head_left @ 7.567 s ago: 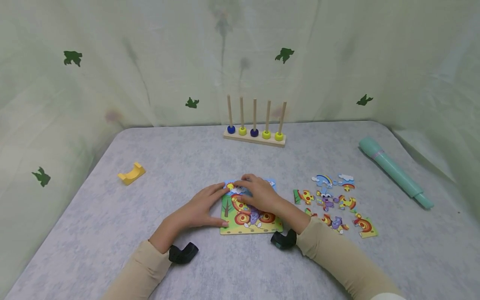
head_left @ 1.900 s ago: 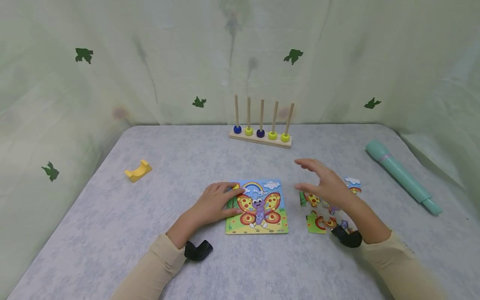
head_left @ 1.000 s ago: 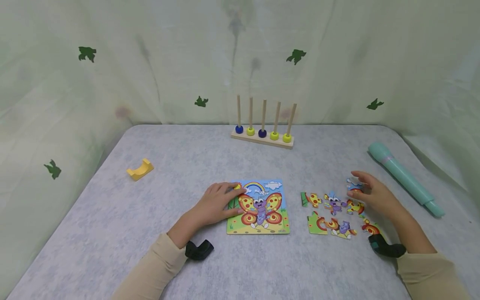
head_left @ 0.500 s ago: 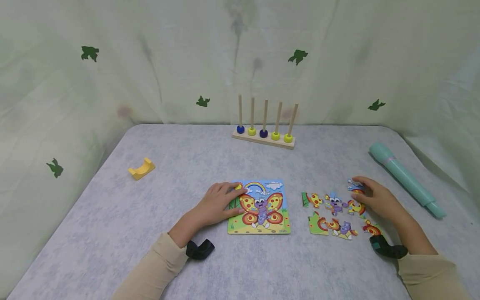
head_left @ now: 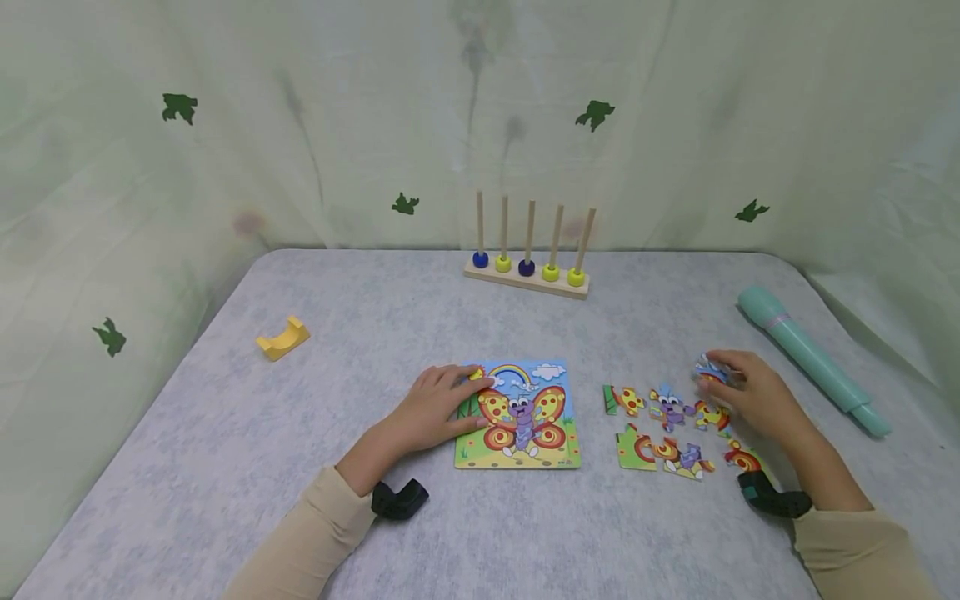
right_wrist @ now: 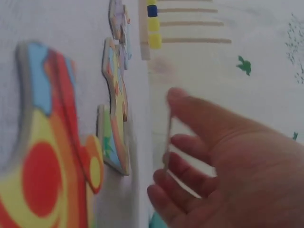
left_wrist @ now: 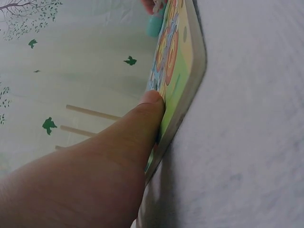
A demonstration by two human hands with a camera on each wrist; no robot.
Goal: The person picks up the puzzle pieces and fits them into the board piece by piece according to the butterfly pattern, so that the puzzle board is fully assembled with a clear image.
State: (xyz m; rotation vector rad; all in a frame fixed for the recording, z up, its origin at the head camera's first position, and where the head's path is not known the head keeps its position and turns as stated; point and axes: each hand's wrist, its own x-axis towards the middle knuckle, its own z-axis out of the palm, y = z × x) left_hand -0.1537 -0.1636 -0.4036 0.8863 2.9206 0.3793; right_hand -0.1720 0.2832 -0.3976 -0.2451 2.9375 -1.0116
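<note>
My left hand (head_left: 427, 408) rests on the left side of a butterfly puzzle board (head_left: 557, 446), fingers and thumb fairly straight on the picture. The left wrist view has its thumb (left_wrist: 142, 118) lying on the board (left_wrist: 183, 88) near the edge. At the right, my right hand (head_left: 761, 400) pinches a cloud puzzle piece (head_left: 708, 367) between thumb and fingers. That piece (right_wrist: 168, 137) appears edge-on in the right wrist view, raised off the table. Several loose puzzle pieces (head_left: 670, 408) lie just left of and below this hand, including a green-cornered one (head_left: 634, 450).
A wooden peg stand (head_left: 525, 279) with blue and yellow beads stands at the back. The teal microphone-shaped toy (head_left: 813, 358) lies at the far right. On the left sits a yellow curved block (head_left: 283, 338). A pale curtain (head_left: 360, 125) hangs behind the table.
My right hand has moved from the board to the loose pieces and picked up the cloud piece. The loose rainbow piece has gone from among the others. My left hand stays on the board.
</note>
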